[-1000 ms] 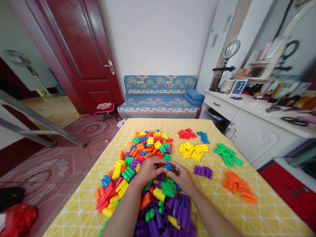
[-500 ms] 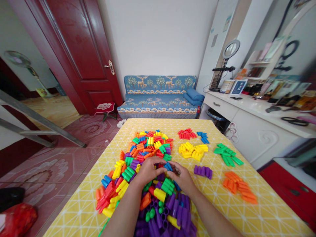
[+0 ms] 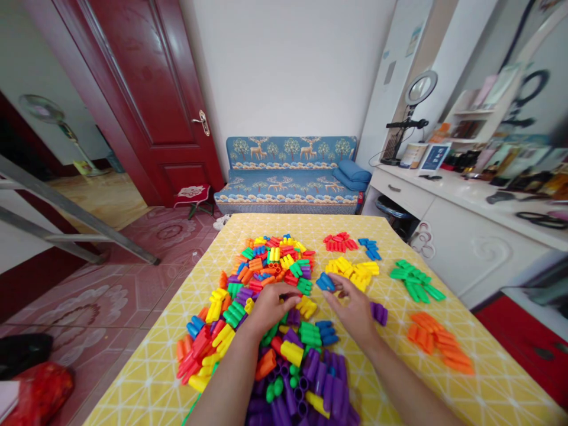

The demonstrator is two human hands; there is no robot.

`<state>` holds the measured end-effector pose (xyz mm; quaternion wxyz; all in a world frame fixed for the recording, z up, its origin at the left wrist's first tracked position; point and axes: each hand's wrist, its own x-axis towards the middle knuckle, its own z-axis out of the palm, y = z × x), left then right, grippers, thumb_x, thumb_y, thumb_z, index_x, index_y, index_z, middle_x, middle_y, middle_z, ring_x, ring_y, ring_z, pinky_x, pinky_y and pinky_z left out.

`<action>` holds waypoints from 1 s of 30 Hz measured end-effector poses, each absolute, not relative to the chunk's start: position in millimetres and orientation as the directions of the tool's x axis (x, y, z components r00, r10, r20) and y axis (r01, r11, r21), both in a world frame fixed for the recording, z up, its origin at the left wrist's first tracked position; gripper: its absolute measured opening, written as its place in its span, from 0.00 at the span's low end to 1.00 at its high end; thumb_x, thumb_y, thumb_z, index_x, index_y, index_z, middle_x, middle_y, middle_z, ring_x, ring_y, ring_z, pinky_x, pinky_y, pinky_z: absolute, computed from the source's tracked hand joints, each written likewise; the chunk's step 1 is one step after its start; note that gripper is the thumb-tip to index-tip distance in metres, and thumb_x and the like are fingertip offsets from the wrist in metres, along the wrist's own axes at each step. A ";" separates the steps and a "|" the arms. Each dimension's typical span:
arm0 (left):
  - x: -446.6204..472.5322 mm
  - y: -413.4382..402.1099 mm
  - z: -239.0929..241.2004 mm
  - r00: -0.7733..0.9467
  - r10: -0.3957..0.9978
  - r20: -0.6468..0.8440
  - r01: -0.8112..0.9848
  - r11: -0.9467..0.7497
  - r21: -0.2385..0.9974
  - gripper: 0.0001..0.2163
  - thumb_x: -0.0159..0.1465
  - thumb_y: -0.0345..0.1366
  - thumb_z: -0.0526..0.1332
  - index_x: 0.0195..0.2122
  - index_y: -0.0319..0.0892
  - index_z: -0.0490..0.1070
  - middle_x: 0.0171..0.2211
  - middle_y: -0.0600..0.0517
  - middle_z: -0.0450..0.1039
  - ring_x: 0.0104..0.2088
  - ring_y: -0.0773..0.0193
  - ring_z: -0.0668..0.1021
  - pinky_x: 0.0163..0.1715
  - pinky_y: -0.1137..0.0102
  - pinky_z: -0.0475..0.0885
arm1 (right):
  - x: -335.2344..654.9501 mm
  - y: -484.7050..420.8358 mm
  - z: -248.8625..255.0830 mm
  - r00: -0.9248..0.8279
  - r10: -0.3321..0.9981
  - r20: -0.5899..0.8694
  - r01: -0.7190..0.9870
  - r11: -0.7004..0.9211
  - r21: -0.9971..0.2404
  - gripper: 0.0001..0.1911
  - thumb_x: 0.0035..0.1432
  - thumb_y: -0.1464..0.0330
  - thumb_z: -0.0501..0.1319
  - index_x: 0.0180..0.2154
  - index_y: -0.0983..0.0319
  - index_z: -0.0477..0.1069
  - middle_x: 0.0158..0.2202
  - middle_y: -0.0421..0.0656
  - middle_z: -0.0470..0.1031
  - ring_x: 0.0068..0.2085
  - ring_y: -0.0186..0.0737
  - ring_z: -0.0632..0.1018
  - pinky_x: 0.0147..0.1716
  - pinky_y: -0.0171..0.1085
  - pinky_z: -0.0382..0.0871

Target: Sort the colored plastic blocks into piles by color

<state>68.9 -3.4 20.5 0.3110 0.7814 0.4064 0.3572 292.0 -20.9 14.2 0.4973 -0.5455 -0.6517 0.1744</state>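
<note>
My right hand (image 3: 352, 305) pinches a blue plastic block (image 3: 326, 282) made of joined tubes, between thumb and fingertips. It is over the table just in front of the yellow group of blocks (image 3: 351, 272). My left hand (image 3: 274, 307) hovers over the mixed pile (image 3: 257, 269), thumb and fingers curved and a little apart, with nothing seen in them. A yellow block (image 3: 306, 306) lies by its fingertips. Below it are a green block (image 3: 310, 334) and a blue block (image 3: 327, 332). Many purple blocks (image 3: 335, 384) lie between my forearms.
Sorted groups lie on the yellow tablecloth (image 3: 146, 367): red blocks (image 3: 339, 242), blue blocks (image 3: 370, 248), green blocks (image 3: 416, 281), orange blocks (image 3: 439, 342) and purple blocks (image 3: 379, 313), partly behind my right hand. A blue sofa (image 3: 288, 183) stands beyond the table, a white dresser (image 3: 465, 219) at right.
My right hand has moved right and away from me with the blue block, leaving the left hand's side. The left hand stays over the pile. The view has shifted slightly.
</note>
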 end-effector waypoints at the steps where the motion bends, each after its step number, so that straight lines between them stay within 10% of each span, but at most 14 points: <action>1: 68.6 -3.2 20.0 0.413 0.861 0.298 0.416 -0.469 0.779 0.08 0.62 0.37 0.61 0.38 0.44 0.79 0.37 0.50 0.80 0.38 0.62 0.79 0.40 0.71 0.70 | 305.0 -10.4 19.1 0.126 0.868 0.480 0.566 0.335 -0.753 0.21 0.53 0.59 0.62 0.47 0.60 0.72 0.38 0.45 0.79 0.37 0.41 0.78 0.35 0.38 0.71; 13: 68.4 -1.7 17.9 0.402 0.871 0.281 0.436 -0.452 0.778 0.11 0.63 0.42 0.60 0.38 0.43 0.79 0.36 0.49 0.79 0.37 0.61 0.78 0.39 0.70 0.71 | 488.5 118.1 36.7 0.506 0.800 0.322 0.811 -0.314 -0.494 0.21 0.53 0.63 0.61 0.44 0.71 0.71 0.33 0.54 0.78 0.38 0.51 0.78 0.35 0.41 0.68; 30: 67.2 -2.2 16.8 0.394 0.879 0.268 0.431 -0.434 0.791 0.12 0.63 0.42 0.60 0.38 0.41 0.79 0.36 0.47 0.79 0.37 0.60 0.79 0.38 0.70 0.71 | 469.3 145.6 13.7 0.450 0.874 0.186 0.883 -0.404 -0.238 0.16 0.54 0.66 0.61 0.41 0.73 0.72 0.37 0.62 0.77 0.40 0.54 0.78 0.35 0.42 0.68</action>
